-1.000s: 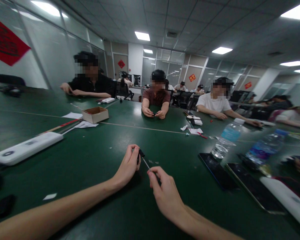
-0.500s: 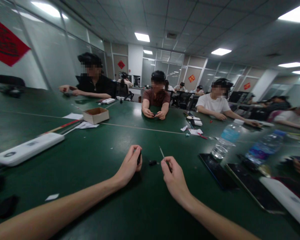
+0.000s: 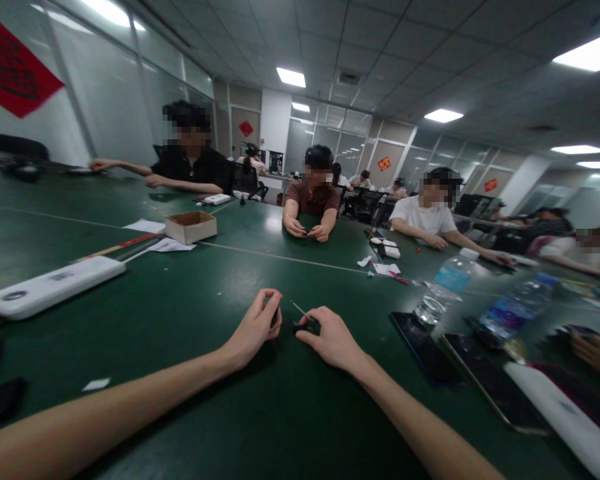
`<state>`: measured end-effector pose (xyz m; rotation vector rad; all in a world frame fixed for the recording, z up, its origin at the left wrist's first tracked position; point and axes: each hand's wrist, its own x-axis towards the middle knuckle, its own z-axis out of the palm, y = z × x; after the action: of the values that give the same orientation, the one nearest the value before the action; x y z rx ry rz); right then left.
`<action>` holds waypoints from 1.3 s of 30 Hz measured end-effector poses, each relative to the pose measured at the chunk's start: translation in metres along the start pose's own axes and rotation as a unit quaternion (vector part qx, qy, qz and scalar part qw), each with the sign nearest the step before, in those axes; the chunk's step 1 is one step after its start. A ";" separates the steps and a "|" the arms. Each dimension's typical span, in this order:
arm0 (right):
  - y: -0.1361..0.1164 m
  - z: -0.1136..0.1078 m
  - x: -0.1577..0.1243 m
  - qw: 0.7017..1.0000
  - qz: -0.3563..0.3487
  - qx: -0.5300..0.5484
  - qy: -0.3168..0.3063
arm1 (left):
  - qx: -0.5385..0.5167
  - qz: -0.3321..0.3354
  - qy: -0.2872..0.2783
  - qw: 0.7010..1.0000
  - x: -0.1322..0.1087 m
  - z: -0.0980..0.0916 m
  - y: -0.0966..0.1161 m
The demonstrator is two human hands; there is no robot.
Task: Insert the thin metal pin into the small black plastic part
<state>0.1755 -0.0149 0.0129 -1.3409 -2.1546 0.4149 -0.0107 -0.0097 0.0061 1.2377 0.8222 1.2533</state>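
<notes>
My left hand (image 3: pixel 256 328) rests above the green table (image 3: pixel 180 393), its fingers curled around a small black item (image 3: pixel 275 317) that is mostly hidden. My right hand (image 3: pixel 331 341) lies just to the right, with its fingertips pressed on a small black piece (image 3: pixel 306 327). A thin metal rod (image 3: pixel 299 308) sticks up and to the left from that piece. The two hands are close together but apart.
A long white strip (image 3: pixel 50 287) and an open cardboard box (image 3: pixel 190 227) stand to the left. Water bottles (image 3: pixel 443 290) and phones (image 3: pixel 423 348) lie to the right. Several people sit around the table, and another person's hand (image 3: pixel 597 353) shows at the right edge.
My right hand has moved left, from holding the rod on its own to pressing on the black piece, which the rod now sticks out from. My left hand has barely moved.
</notes>
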 end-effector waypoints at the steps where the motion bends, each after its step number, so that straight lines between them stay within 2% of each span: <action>1: 0.000 0.002 0.000 1.000 0.011 -0.010 0.004 | 0.003 0.000 0.004 1.000 0.000 0.001 0.000; 4: 0.001 0.004 -0.004 0.998 0.035 0.016 0.052 | 0.010 0.003 0.008 1.000 -0.001 0.003 0.001; 8: 0.002 0.001 -0.010 0.980 0.083 0.138 0.118 | 0.031 -0.002 -0.016 0.999 -0.002 0.006 0.004; 14: -0.009 0.009 -0.022 0.952 0.101 0.263 0.117 | 0.081 -0.028 -0.097 0.992 -0.003 0.005 0.005; 19: -0.021 0.015 -0.032 0.968 0.086 0.222 0.079 | 0.164 -0.002 -0.146 0.976 -0.002 0.002 0.004; 23: -0.025 0.010 -0.030 0.975 0.034 0.178 0.128 | 0.169 0.002 -0.163 0.972 -0.003 0.002 0.006; 25: -0.026 0.008 -0.028 0.976 0.025 0.175 0.127 | 0.158 0.000 -0.176 0.972 -0.004 0.002 0.008; 32: -0.026 0.007 -0.030 0.967 0.068 0.210 0.125 | 0.110 0.005 -0.226 0.968 -0.003 -0.003 0.007; 39: -0.028 0.005 -0.032 0.966 0.059 0.217 0.129 | 0.112 0.026 -0.247 0.962 0.001 -0.002 0.004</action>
<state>0.1634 -0.0562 0.0148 -1.1975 -1.6556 0.6753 -0.0136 -0.0093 0.0100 1.6753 0.5734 0.8464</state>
